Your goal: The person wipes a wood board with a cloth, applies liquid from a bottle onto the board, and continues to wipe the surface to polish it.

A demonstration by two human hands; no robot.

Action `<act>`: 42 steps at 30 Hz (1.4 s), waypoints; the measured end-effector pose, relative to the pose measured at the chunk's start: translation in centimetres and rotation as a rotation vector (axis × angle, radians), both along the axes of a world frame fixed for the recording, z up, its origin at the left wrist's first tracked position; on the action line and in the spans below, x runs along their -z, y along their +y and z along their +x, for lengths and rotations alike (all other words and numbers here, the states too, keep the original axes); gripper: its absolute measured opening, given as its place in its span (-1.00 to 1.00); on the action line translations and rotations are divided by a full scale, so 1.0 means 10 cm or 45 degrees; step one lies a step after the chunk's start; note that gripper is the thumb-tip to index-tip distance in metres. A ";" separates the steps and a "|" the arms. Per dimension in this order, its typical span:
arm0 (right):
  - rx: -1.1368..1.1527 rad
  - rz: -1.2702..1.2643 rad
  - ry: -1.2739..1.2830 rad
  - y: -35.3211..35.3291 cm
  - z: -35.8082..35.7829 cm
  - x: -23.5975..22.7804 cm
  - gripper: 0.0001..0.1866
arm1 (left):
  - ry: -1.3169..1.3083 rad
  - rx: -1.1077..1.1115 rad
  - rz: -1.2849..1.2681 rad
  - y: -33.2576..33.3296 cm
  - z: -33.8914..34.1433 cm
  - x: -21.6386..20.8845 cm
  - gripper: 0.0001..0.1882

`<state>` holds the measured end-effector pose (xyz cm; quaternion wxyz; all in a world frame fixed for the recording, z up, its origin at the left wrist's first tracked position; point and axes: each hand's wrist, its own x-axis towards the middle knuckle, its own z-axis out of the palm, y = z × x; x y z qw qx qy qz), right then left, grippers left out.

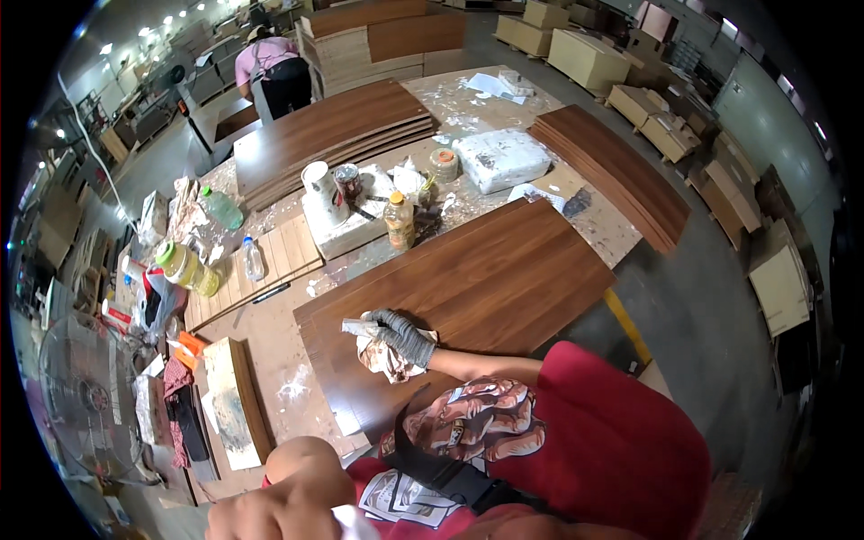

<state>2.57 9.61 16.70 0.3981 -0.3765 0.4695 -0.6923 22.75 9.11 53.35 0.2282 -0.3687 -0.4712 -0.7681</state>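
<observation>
My right hand (405, 338), in a grey knit glove, is closed on a crumpled brown-and-white rag (389, 364). It rests on the near left part of a dark brown wood-grain panel (477, 279). A small pale, flat piece (358, 328) juts out by the fingertips; what it is I cannot tell. My left hand (270, 508) is bare and large at the bottom edge, very near the camera. Its knuckles look curled, and a bit of something white (355, 524) shows beside it, but its fingertips are hidden. Another panel edge shows under the brown panel.
Beyond the panel stand an orange-capped bottle (400, 223), a cup (317, 178) and a white wrapped block (502, 160). Stacked panels lie behind (333, 130) and at right (612, 171). A fan (90, 396) stands at left. A person (274, 67) bends over farther back.
</observation>
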 end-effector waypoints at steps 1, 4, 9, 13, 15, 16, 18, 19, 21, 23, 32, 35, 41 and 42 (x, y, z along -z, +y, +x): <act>-0.012 -0.004 -0.021 -0.01 0.00 -0.02 -0.59 | -0.004 0.002 -0.001 0.01 0.00 0.00 -0.40; -0.033 -0.006 -0.081 -0.02 -0.01 -0.04 -0.60 | -0.027 0.025 -0.001 0.06 -0.03 0.03 -0.39; -0.026 -0.009 0.037 0.00 -0.03 -0.01 -0.57 | -0.098 0.068 -0.015 0.16 -0.14 0.11 -0.38; 0.035 -0.027 0.018 -0.02 0.00 0.02 -0.63 | -0.155 0.068 -0.040 0.22 -0.15 0.15 -0.37; -0.028 0.024 0.033 -0.01 -0.05 0.06 -0.56 | -0.160 0.072 -0.046 0.21 -0.15 0.16 -0.37; -0.005 0.017 0.051 -0.01 -0.05 0.08 -0.56 | -0.166 0.064 -0.044 0.19 -0.13 0.17 -0.37; -0.022 0.037 0.057 -0.02 -0.02 0.03 -0.57 | -0.165 0.046 -0.052 0.19 -0.11 0.14 -0.36; -0.026 0.054 0.067 -0.03 -0.01 0.00 -0.56 | -0.168 0.031 -0.056 0.19 -0.08 0.12 -0.36; -0.038 0.028 0.010 -0.02 0.00 -0.03 -0.56 | -0.160 0.025 -0.052 0.18 -0.06 0.14 -0.36; -0.022 0.005 0.035 -0.03 -0.02 -0.01 -0.56 | -0.155 0.028 -0.054 0.18 -0.06 0.14 -0.35; -0.110 0.002 -0.319 -0.09 0.01 0.06 -0.59 | -0.326 0.001 -0.033 0.31 -0.14 0.32 -0.33; -0.067 0.006 -0.306 -0.10 0.04 0.06 -0.64 | -0.468 -0.052 -0.016 0.34 -0.17 0.34 -0.33; -0.080 0.043 -0.103 -0.01 -0.04 -0.15 -0.69 | -0.919 -0.274 0.387 0.25 -0.39 0.42 -0.31; -0.088 0.041 -0.109 -0.02 -0.03 -0.13 -0.69 | -0.975 -0.291 0.513 0.23 -0.48 0.45 -0.27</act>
